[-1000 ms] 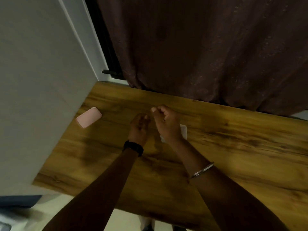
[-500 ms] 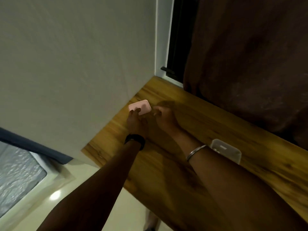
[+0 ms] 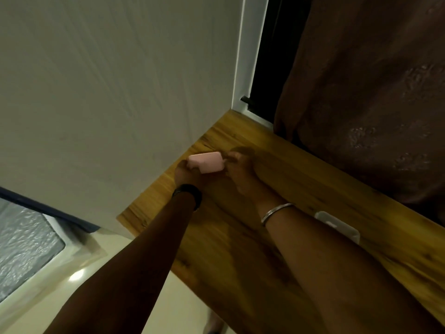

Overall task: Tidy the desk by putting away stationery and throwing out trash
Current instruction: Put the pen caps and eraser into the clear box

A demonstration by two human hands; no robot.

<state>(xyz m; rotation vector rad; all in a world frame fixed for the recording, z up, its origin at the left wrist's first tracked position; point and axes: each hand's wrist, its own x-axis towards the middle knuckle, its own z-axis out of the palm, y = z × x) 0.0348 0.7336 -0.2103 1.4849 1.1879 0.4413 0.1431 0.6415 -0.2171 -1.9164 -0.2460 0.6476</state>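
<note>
A small pink rectangular case (image 3: pixel 207 162) sits near the wall at the far left of the wooden desk (image 3: pixel 313 189). My left hand (image 3: pixel 186 174) grips its left end, fingers wrapped under it. My right hand (image 3: pixel 237 169) touches the case's right edge with thumb and fingertips pinched together. A clear plastic box (image 3: pixel 338 225) lies on the desk to the right, partly hidden behind my right forearm.
A white wall (image 3: pixel 108 92) runs along the desk's left side. A dark brown curtain (image 3: pixel 373 80) hangs behind the desk over a window frame. The floor and a patterned mat (image 3: pixel 24 242) show at lower left.
Both hands moved left from the clear box to the pink case. My left hand closed around the case and my right hand reached its right edge. The view swung left.
</note>
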